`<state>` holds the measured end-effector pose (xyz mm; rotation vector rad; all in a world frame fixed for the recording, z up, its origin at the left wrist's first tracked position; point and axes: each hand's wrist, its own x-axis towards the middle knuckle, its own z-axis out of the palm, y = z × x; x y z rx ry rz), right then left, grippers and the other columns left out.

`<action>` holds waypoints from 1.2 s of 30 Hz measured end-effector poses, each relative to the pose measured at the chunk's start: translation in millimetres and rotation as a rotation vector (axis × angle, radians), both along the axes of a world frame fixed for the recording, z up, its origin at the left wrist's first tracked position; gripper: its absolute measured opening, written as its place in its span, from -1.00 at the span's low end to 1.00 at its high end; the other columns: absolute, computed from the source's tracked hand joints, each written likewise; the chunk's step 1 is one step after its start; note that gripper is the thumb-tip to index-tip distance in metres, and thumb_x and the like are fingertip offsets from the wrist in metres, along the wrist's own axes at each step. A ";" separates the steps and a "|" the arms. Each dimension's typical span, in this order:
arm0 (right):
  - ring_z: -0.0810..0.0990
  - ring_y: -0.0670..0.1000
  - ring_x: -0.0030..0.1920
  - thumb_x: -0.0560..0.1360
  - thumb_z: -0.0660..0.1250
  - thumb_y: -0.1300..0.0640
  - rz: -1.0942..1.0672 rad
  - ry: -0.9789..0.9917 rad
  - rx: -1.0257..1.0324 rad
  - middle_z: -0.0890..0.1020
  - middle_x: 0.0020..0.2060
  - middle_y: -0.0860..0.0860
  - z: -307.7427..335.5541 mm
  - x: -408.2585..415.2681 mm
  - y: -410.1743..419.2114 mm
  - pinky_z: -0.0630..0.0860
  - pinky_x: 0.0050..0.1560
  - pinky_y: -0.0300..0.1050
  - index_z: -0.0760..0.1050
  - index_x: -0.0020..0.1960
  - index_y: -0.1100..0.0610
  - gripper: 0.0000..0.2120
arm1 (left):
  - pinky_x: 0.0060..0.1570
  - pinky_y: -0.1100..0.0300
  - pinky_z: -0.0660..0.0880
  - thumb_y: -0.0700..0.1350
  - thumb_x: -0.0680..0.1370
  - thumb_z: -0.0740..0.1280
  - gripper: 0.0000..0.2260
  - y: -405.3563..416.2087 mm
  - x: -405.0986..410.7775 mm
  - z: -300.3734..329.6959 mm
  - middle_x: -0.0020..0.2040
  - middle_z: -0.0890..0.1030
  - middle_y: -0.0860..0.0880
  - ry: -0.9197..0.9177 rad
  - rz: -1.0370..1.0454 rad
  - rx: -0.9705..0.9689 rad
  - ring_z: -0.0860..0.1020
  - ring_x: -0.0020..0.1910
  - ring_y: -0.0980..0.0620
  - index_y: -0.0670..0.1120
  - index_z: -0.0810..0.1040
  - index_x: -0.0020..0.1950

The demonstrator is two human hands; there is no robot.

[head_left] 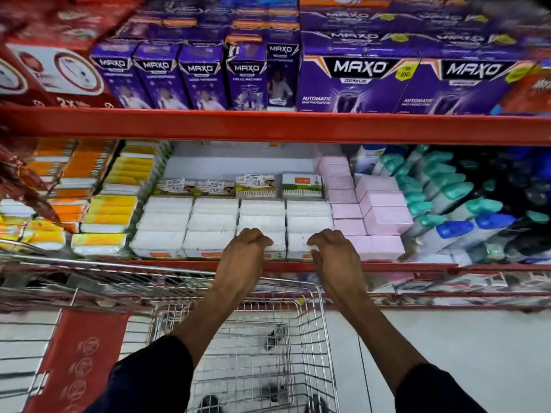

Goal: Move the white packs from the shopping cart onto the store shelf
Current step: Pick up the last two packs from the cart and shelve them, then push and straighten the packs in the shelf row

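White packs [208, 222] lie in several rows on the middle shelf, between yellow boxes and pink boxes. My left hand [243, 257] rests with curled fingers on the front white pack [275, 244] of the third row. My right hand [332, 257] rests, fingers curled, on the front white pack [298, 242] of the fourth row. Both hands touch the packs from the front and top; neither lifts one. Below my forearms stands the wire shopping cart [310, 323]; I see no white packs in its basket, only floor through the mesh.
The red shelf edge [149, 263] runs just under my hands. Pink boxes [384, 222] sit right of the white packs, yellow and orange boxes [113, 210] left. Bottles with teal and blue caps [465, 210] fill the right. Purple boxes [357, 81] stand on the shelf above.
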<state>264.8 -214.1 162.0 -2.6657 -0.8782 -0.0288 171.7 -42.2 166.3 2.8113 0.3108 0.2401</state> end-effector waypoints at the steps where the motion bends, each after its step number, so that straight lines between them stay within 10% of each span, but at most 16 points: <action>1: 0.59 0.10 -0.02 0.31 0.45 0.41 0.000 -0.002 -0.004 0.65 -0.06 0.03 -2.4 0.6 0.4 0.57 -0.05 -0.08 0.61 0.02 0.09 -0.64 | 0.06 -0.01 0.63 -0.45 0.40 0.38 -0.61 0.1 0.9 -2.5 0.04 0.66 -0.07 0.008 0.004 0.000 0.59 0.06 -0.08 -0.11 0.63 0.15; 36: 0.51 0.07 0.14 0.51 0.36 0.15 0.096 0.087 0.080 0.61 0.10 -0.03 -10.4 9.3 2.8 0.43 0.11 0.00 0.56 0.17 0.01 -0.76 | 0.24 -0.05 0.54 -0.40 0.48 0.37 -0.64 13.5 1.1 -18.5 0.23 0.64 -0.13 -0.044 -0.024 -0.141 0.55 0.23 -0.13 -0.10 0.63 0.21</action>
